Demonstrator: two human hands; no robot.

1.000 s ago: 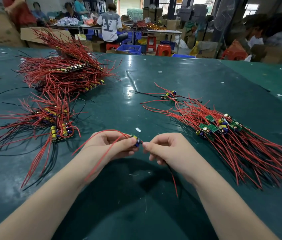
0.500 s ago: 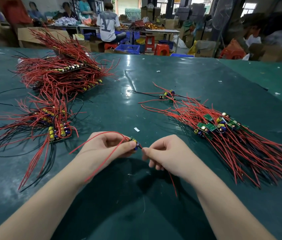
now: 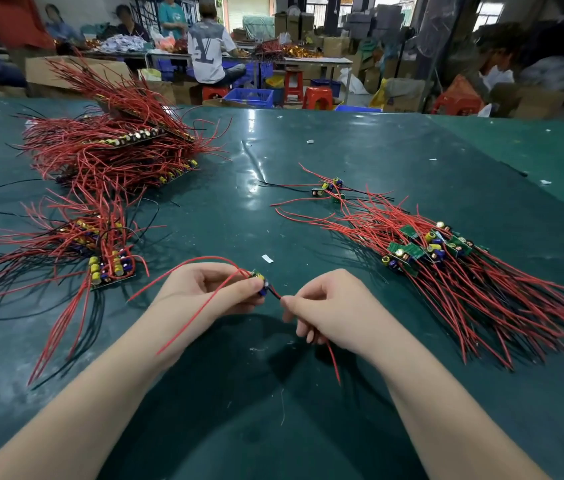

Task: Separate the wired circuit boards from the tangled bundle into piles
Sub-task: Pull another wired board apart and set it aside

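My left hand (image 3: pixel 204 291) pinches a small circuit board (image 3: pixel 260 282) with yellow and blue capacitors; its red wires loop over my fingers and down across my wrist. My right hand (image 3: pixel 329 306) pinches the short red and black wires (image 3: pixel 275 293) leaving the board, and one red wire trails below my palm. A tangled bundle of boards with red and black wires (image 3: pixel 110 157) lies at the far left, a smaller tangle (image 3: pixel 76 251) nearer me. A pile of separated green boards (image 3: pixel 426 247) with red wires lies to the right.
The dark green table (image 3: pixel 273 393) carries two or three loose boards (image 3: pixel 329 188) beyond the right pile and small white scraps (image 3: pixel 267 258). Behind the table's far edge are people at benches, red stools (image 3: pixel 317 97), blue crates and cardboard boxes.
My hands have drawn slightly apart, exposing a short stretch of wire between the board and my right fingers. The piles have not moved.
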